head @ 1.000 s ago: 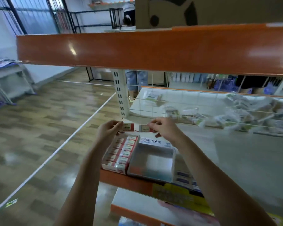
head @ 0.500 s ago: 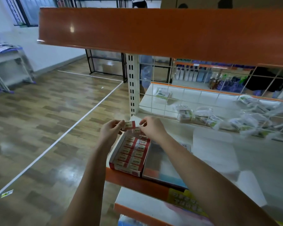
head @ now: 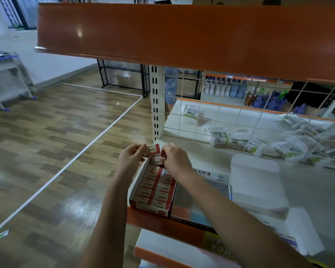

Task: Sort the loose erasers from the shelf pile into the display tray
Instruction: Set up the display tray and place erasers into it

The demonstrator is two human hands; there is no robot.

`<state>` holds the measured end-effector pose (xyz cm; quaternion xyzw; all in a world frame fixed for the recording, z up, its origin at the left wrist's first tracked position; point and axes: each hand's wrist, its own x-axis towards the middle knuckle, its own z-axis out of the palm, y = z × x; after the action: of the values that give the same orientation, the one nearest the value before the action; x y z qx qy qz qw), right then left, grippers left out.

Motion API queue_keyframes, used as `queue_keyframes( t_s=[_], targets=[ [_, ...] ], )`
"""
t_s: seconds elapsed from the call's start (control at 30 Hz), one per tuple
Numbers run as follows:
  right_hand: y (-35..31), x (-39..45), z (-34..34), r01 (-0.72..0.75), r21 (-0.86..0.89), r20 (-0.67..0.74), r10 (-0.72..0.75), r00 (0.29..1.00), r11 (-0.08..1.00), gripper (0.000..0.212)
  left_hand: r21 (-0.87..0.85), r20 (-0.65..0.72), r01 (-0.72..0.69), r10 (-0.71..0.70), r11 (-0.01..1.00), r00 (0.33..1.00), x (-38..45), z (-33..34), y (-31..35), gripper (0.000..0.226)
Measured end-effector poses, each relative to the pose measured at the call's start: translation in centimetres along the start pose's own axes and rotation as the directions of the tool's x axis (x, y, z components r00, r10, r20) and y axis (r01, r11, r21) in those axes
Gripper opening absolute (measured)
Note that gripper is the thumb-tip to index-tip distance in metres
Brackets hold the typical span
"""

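The left hand (head: pixel 129 159) is raised over the far left corner of the shelf (head: pixel 211 151), fingers and thumb pinching one eraser (head: pixel 153 150) by its left end. The eraser has a white sleeve with a red band at its right end; "2B" can be read on it, the smaller print cannot.

Directly below, the display tray (head: pixel 132 192) sits at the shelf's left front corner, its front wall at the orange front edge. It holds two rows of like erasers, red and white, packed side by side; their printing is too blurred to read.

The right hand (head: pixel 175 159) is at the far end of the tray, fingers curled down, gripping a second eraser (head: pixel 157 161) at the top of the right row. This eraser also appears to read "2B". It touches or nearly touches the row beneath it; which cannot be told.

Just right of the tray, touching it, stands an open box (head: pixel 201 202). Its raised back flap carries Korean writing, "지우개" legible, and a round mark beside it with the number "36".

Further right, a white card (head: pixel 257 182) lies on the shelf.
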<state>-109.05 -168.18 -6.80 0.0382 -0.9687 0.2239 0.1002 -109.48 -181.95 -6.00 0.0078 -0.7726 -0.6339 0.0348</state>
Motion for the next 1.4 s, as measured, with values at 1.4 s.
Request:
queue_keyframes(
  t_s=[1.4],
  targets=[
    [0.6,-0.5,1.2,0.169,-0.140,0.099,-0.156,0.983,0.976,0.010,-0.217,-0.003,0.150,-0.154,0.965,0.988,-0.2,-0.3,-0.9,0.016]
  ],
)
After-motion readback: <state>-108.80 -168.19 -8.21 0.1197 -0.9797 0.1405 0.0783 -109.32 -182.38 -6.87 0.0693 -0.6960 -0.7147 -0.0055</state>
